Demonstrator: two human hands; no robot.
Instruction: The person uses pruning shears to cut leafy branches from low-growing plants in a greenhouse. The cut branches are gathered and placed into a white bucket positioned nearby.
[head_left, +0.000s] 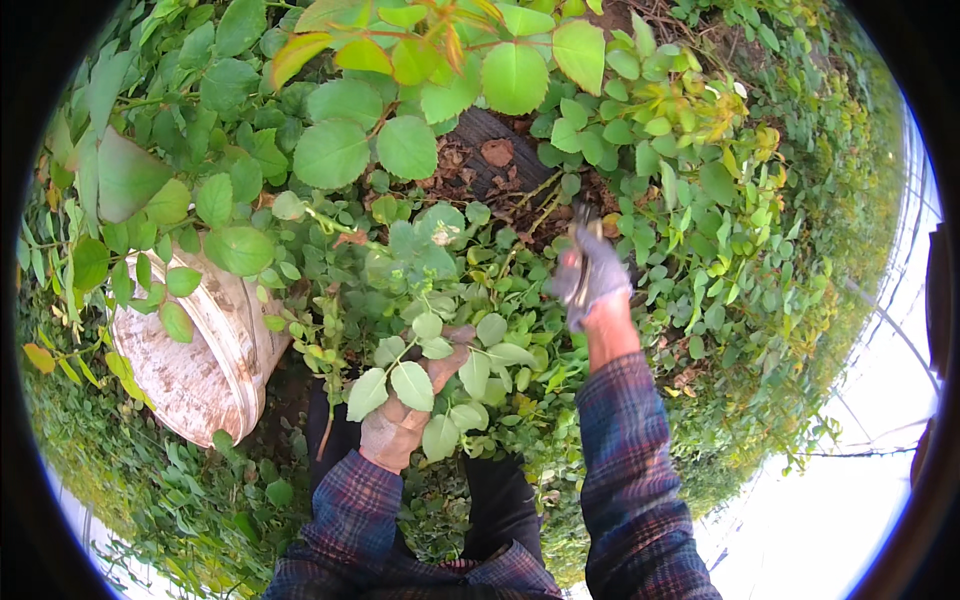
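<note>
My left hand (401, 427), in a soiled work glove, is closed around leafy green stems (412, 382). Leaves cover part of its fingers. To the right, my right hand (600, 274) wears a grey glove and grips what look like pruning shears (585, 225). Motion blurs this hand and the tool, and I cannot tell whether the blades touch a stem. Beyond the tool, bare green-brown stems (544, 206) rise from dry leaf litter (491, 180) at the base of the rose bushes.
A dirt-stained white plastic bucket (255, 352) lies tilted among foliage on the left. Behind the litter runs a dark ridged strip (499, 142). Large rose leaves (330, 154) hang close to the camera at the top. Dense bushes (810, 187) surround me, and my dark-trousered legs (502, 502) stand among them.
</note>
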